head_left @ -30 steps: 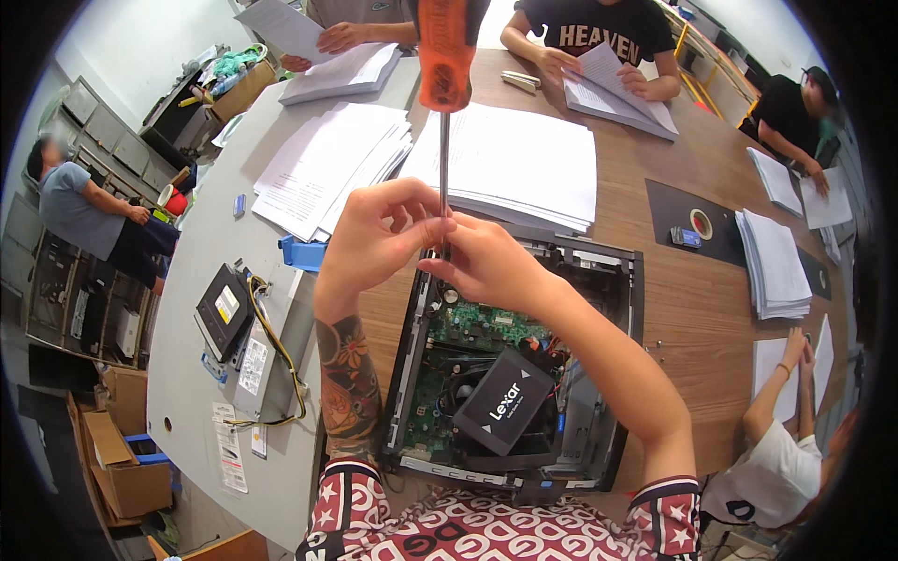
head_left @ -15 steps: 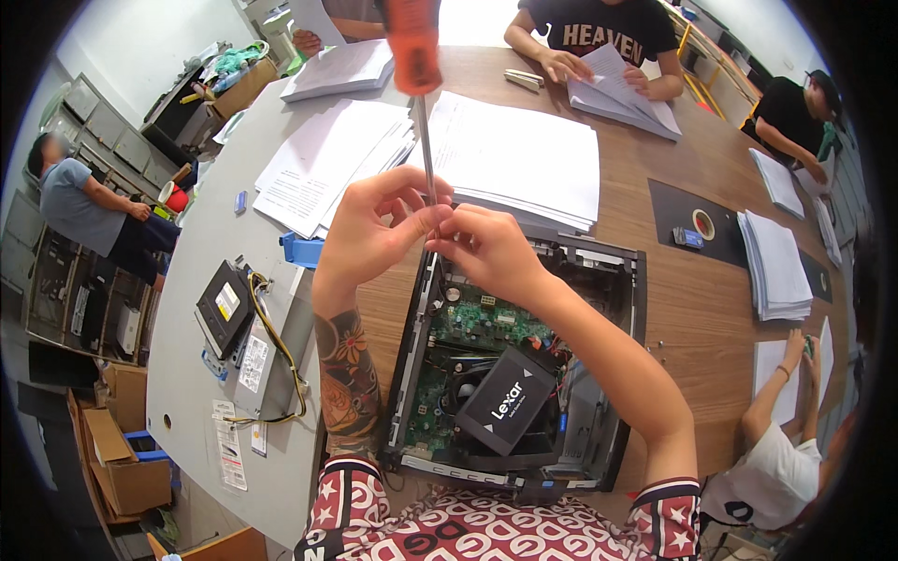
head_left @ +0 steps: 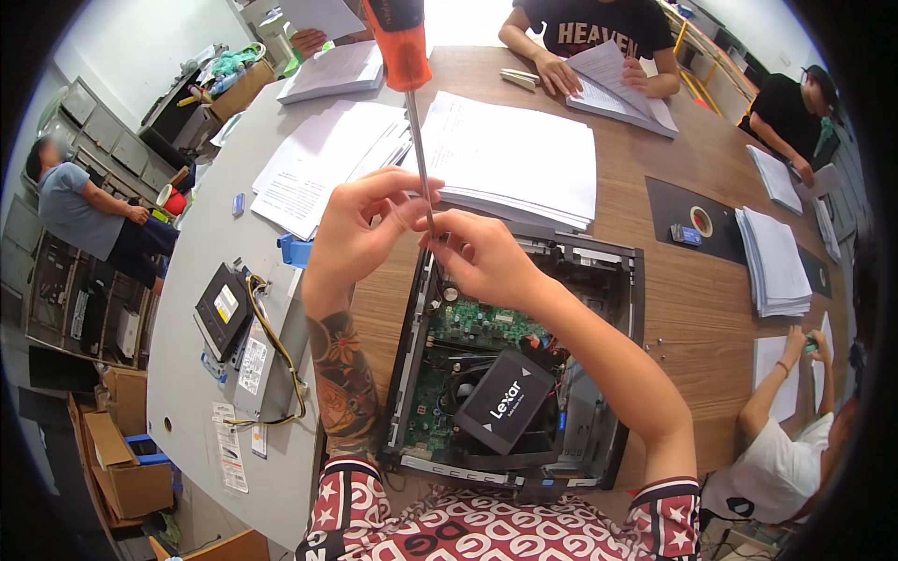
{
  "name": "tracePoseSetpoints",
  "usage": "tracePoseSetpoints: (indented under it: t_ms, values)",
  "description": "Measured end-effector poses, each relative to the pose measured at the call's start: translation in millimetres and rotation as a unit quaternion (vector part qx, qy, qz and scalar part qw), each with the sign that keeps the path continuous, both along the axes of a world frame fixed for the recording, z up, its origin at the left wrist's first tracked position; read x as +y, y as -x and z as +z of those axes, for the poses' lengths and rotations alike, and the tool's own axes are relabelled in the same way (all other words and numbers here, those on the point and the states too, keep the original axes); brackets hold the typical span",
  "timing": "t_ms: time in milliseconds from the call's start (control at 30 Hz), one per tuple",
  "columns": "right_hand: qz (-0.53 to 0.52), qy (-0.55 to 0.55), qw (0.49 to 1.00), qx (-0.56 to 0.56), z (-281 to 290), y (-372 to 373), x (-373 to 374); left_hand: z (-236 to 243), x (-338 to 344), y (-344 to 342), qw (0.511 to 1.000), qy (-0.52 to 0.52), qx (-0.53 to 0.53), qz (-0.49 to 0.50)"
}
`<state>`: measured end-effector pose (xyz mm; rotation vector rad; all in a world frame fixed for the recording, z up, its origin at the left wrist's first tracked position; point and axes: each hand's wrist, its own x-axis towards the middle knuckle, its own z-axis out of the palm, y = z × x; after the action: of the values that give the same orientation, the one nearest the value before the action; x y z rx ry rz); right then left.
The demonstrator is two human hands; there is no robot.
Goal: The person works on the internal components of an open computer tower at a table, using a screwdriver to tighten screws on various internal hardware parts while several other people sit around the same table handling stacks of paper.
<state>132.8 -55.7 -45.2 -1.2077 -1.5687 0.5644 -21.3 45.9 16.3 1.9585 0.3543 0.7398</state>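
A screwdriver [head_left: 418, 140] with an orange-and-black handle stands nearly upright, handle up, over the far left corner of an opened desktop computer case [head_left: 398, 374]. My left hand [head_left: 367, 229] pinches its metal shaft between thumb and fingers. Just below, my right hand [head_left: 486, 257] has thumb and fingertips closed on the lower shaft. Those fingers hide the tip, and I cannot tell whether a screw is there. Inside the case lie a green circuit board [head_left: 477, 318] and, tilted over a black fan, a flat black solid-state drive [head_left: 505, 402].
Left of the case are a metal power supply [head_left: 267, 369] with cables and a black optical drive [head_left: 223, 311]. Paper stacks [head_left: 510, 159] lie beyond it. Small screws [head_left: 662, 356] and a tape roll [head_left: 701, 220] are to the right. Several people sit or stand around the table.
The screwdriver's handle has shifted slightly left and away, showing more of the shaft. Both hands have moved slightly left with it. A person across the table has moved a hand on the papers.
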Motion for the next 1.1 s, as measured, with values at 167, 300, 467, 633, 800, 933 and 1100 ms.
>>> tracePoseSetpoints:
  t_ms: [167,300,467,633,800,933,1100]
  values:
    - [0.001,-0.017,1.0,0.006,-3.2,-2.4,0.5,2.1,-1.4,1.0,1.0,-0.023,0.019,0.007]
    - [-0.021,0.017,1.0,0.013,-1.5,-1.0,-0.7,2.9,-2.4,-1.1,0.999,-0.022,0.032,0.005]
    - [-0.059,0.023,0.998,-0.004,-2.8,1.9,-0.7,-3.9,-0.2,-3.4,0.998,-0.068,0.003,0.005]
    - [-0.043,0.066,0.997,-0.011,10.3,0.9,-5.3,1.1,-1.6,-0.6,0.997,-0.05,0.045,0.028]
    - [0.029,0.021,0.999,0.031,-1.6,-2.2,-0.8,3.3,-3.5,-1.9,0.999,-0.023,0.033,0.017]
    - [0.027,0.061,0.996,0.061,3.1,-0.9,-2.3,1.0,-0.8,0.9,0.999,-0.036,0.037,0.007]
    - [-0.043,0.034,0.998,0.015,-1.5,3.3,0.4,-0.6,0.6,1.1,0.999,-0.033,0.029,-0.016]
